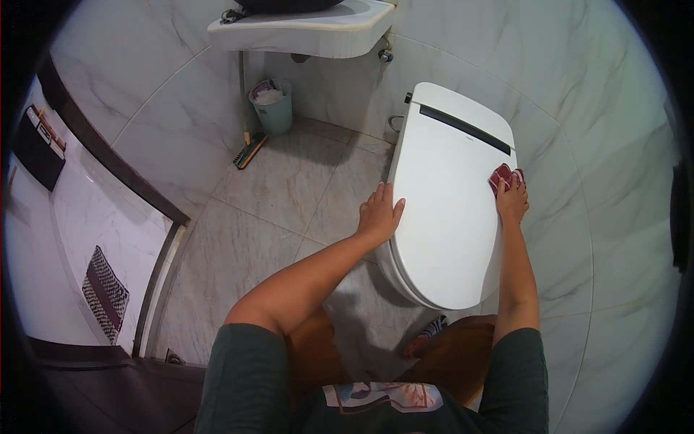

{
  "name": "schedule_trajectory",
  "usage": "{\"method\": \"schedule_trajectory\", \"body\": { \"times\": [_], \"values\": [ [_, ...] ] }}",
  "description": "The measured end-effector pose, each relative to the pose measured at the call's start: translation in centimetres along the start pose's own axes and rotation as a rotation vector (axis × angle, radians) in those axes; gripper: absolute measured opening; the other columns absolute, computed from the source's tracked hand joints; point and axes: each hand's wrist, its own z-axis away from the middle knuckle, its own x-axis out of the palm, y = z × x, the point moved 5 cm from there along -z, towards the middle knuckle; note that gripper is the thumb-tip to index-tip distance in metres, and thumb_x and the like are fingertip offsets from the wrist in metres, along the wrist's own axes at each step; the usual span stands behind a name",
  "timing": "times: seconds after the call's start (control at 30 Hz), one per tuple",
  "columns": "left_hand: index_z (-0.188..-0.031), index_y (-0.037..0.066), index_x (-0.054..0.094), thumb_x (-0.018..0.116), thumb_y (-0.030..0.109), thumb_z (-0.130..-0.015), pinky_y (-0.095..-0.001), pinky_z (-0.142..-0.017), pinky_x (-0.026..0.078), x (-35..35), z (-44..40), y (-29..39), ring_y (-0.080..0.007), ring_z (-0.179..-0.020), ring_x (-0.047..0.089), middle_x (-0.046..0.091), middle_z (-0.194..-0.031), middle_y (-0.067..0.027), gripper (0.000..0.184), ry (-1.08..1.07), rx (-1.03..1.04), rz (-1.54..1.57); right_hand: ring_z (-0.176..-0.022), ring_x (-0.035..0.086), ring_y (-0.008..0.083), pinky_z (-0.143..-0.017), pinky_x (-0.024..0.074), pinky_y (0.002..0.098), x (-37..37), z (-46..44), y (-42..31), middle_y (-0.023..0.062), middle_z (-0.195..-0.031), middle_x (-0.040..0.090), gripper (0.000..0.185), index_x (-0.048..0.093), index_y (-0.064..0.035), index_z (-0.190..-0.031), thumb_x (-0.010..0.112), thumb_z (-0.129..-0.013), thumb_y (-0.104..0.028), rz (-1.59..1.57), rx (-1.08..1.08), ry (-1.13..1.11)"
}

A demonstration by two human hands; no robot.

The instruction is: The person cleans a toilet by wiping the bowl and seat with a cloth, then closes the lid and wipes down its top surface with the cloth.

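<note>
A white toilet with its lid [452,217] down stands in front of me, a dark strip running across its back part. My right hand [512,200] grips a dark red patterned cloth [500,177] and presses it on the lid's right edge, near the back. On the opposite side, my left hand [381,215] rests against the lid's left edge. Its fingers are stretched out, the thumb lies apart on the lid, and it holds nothing.
A washbasin [311,32] juts from the wall at the back. Below it are a pale blue waste bin [275,112] and a long-handled floor brush [250,151]. At left, a doorway sill [155,289] borders a room with a patterned mat [105,295]. Tiled wall [564,239] runs close along the toilet's right.
</note>
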Motion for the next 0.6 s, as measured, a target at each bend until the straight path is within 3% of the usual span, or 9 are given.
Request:
{"method": "schedule_trajectory", "body": {
  "times": [0.6],
  "values": [
    [-0.136, 0.002, 0.030, 0.041, 0.040, -0.093, -0.0506, -0.101, 0.029, 0.19, -0.09, -0.25, -0.0335, -0.127, 0.035, 0.032, -0.141, -0.0215, 0.059, -0.002, 0.004, -0.002, -0.126, 0.038, 0.0318, -0.098, 0.0327, 0.0516, 0.10, -0.03, 0.03, 0.0130, -0.137, 0.039, 0.060, 0.040, -0.0189, -0.136, 0.035, -0.089, -0.056, -0.001, 0.005, 0.012]
  ]
}}
